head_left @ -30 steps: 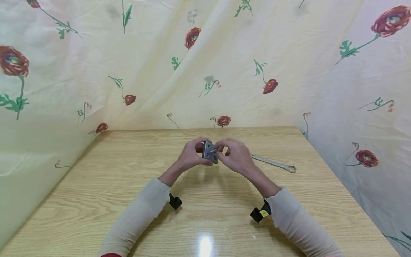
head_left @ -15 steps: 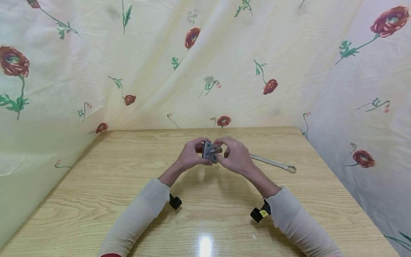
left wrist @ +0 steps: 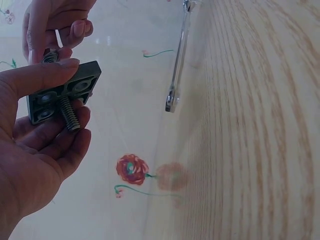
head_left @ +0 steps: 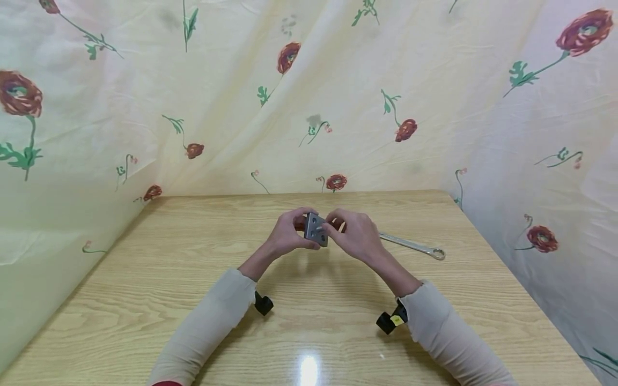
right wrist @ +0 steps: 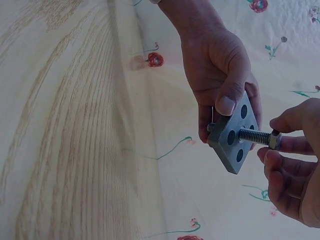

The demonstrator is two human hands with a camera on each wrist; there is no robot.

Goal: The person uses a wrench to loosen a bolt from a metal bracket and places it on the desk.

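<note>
My left hand grips a grey square plate by its edges, thumb on one side and fingers on the other. A threaded bolt runs through the plate's middle, between several round holes. Its threaded end sticks out on the plate's ribbed underside, over the left fingers. On the other side, my right hand pinches the hex head between thumb and fingers. A length of thread shows between plate and head. Both hands hold the parts up above the wooden table.
A combination wrench lies on the table to the right, its far end hidden behind the right hand. A flowered cloth hangs around the table's back and sides. Black wrist cameras hang below both sleeves.
Half a second ago the right fingers were spread wider around the bolt's head; now they have come together on it. The left hand and plate stay almost in place.
</note>
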